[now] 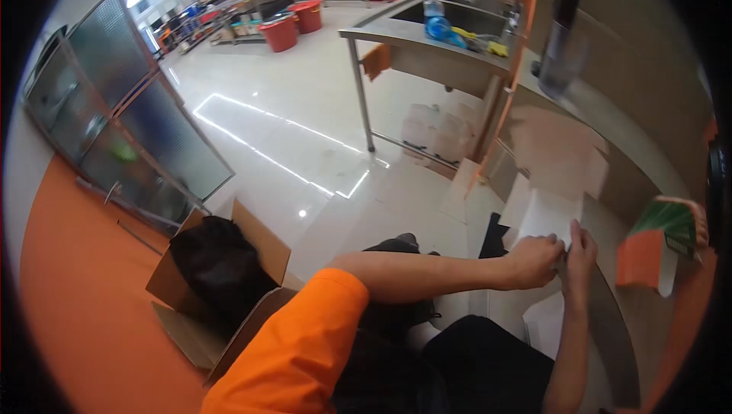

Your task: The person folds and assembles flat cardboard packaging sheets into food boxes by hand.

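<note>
My left hand [536, 261] is closed, with its fingers curled at the lower edge of a white, flat-sided piece [550, 214] that looks like folded paper or card. Close beside it, my right hand [581, 252] pinches the right side of the same piece, with its thumb or a finger pointing up along the edge. The two hands almost touch. What lies inside the curled fingers is hidden. To the right of the hands, a green, orange and white printed carton [662, 245] rests on the counter.
A cardboard box [267, 250] holding a black bag [217, 261] stands at left. Ahead is a steel sink table [381, 27] with a blue bottle [437, 27] and yellow cloths or gloves; plastic jugs [438, 130] sit underneath. Red bins [279, 35] and a glass-panelled door [114, 48] are farther off.
</note>
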Action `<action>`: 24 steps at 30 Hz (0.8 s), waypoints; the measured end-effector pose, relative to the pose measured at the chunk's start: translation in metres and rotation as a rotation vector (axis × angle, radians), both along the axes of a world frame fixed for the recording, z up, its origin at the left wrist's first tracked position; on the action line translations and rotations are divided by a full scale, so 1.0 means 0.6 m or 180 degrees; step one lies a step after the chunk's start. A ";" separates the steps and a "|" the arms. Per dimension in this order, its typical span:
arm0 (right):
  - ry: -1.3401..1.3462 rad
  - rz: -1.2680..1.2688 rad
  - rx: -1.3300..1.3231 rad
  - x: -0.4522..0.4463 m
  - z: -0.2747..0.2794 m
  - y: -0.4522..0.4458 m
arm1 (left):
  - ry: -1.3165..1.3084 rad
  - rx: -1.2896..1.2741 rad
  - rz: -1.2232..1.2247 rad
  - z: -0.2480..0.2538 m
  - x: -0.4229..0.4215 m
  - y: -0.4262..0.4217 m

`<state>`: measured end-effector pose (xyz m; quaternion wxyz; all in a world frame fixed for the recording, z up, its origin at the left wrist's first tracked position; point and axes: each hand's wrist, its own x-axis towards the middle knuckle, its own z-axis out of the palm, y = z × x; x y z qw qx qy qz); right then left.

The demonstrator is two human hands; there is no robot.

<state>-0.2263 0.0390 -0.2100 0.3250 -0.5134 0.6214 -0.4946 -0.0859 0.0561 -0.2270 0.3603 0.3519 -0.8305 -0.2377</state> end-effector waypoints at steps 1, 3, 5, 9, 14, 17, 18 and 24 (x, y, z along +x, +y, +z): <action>0.0267 -0.0014 -0.0222 -0.017 -0.007 -0.009 | 0.0011 0.0020 0.0068 -0.003 0.002 -0.007; 0.0791 -0.0105 -0.0676 -0.041 -0.016 -0.023 | 0.0036 0.0060 0.0151 -0.003 0.004 -0.020; 0.0855 -0.0046 -0.0708 -0.053 -0.013 -0.025 | 0.0413 0.0100 0.0182 0.001 0.020 -0.036; 0.1012 0.0007 -0.0889 -0.047 -0.002 -0.022 | 0.0999 0.0370 0.0093 -0.004 0.036 -0.065; 0.0592 0.0105 -0.0402 -0.040 -0.001 -0.019 | 0.1078 0.1113 0.0210 -0.015 0.043 -0.091; 0.0424 0.0497 -0.0314 -0.038 -0.008 -0.014 | 0.1094 0.1489 0.0121 -0.018 0.041 -0.094; 0.0141 0.0606 -0.0099 -0.026 0.006 -0.003 | 0.1009 0.0949 0.0043 -0.030 0.039 -0.106; 0.0161 0.0675 -0.0281 0.013 0.023 0.022 | 0.0924 0.1847 -0.0007 0.019 0.052 -0.081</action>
